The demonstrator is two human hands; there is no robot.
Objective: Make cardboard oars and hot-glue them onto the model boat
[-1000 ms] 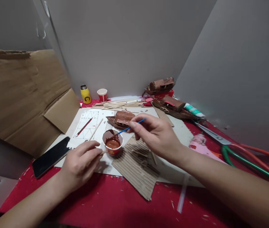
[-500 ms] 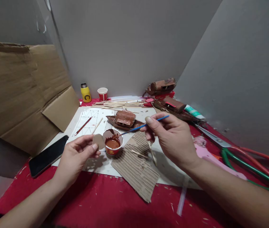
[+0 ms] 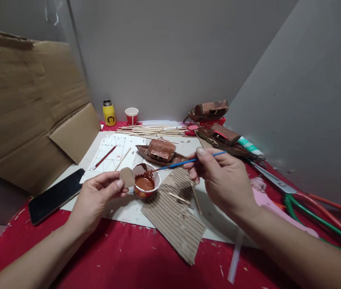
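Between thumb and fingers, my left hand (image 3: 101, 196) pinches a small cardboard piece (image 3: 127, 177) with a rounded outline, just left of a paper cup (image 3: 143, 194). Brown paint (image 3: 145, 183) fills the bottom of that cup and streaks its inner wall. My right hand (image 3: 224, 176) is closed on a blue paintbrush (image 3: 183, 163), whose tip points left into the cup at its inner wall. Behind the cup stands a brown-painted model boat (image 3: 161, 151) with a rounded roof. Under and beside the cup lies corrugated cardboard (image 3: 176, 222) with small sticks on it.
A black phone (image 3: 56, 195) lies at left, near large cardboard sheets (image 3: 32, 100). Thin wooden sticks (image 3: 154, 130), a yellow bottle (image 3: 109, 113) and a red-and-white cup (image 3: 131, 116) are at the back. Two more model boats (image 3: 209, 110) and big scissors (image 3: 297, 196) occupy the right.
The view has shifted slightly. My right hand and the brush appear a little farther right and lower, the brush tip still at the cup. My left hand keeps its pinch on the cardboard piece.
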